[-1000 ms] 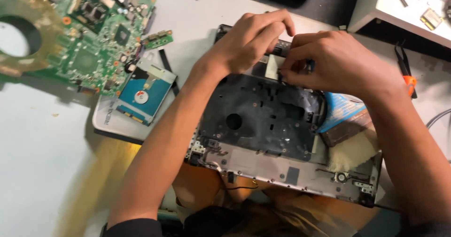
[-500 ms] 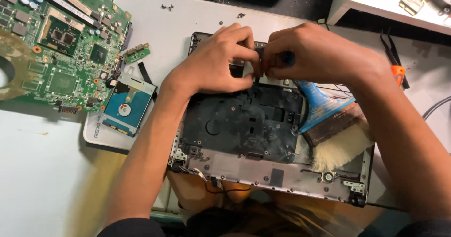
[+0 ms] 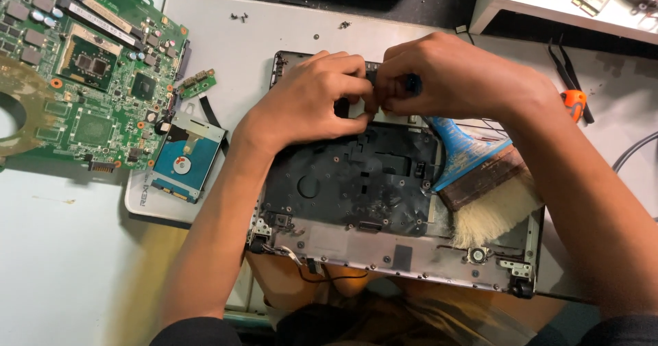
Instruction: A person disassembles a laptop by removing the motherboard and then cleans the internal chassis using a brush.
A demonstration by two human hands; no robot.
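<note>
Left hand (image 3: 312, 103) and right hand (image 3: 459, 79), fingers pinched together on a small part at the far edge of the stripped laptop base (image 3: 356, 181) on the desk (image 3: 274, 31), paintbrush (image 3: 476, 181) lying alongside.

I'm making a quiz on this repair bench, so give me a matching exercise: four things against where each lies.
Things:
1. green motherboard
2. blue-labelled hard drive
3. blue-handled paintbrush with pale bristles
4. orange-handled cutters

Places:
A. on the right side of the open laptop base
B. top left of the table
C. far right, beyond the right hand
D. just below the motherboard, left of the left hand

Pairs: 1-B, 2-D, 3-A, 4-C
</note>
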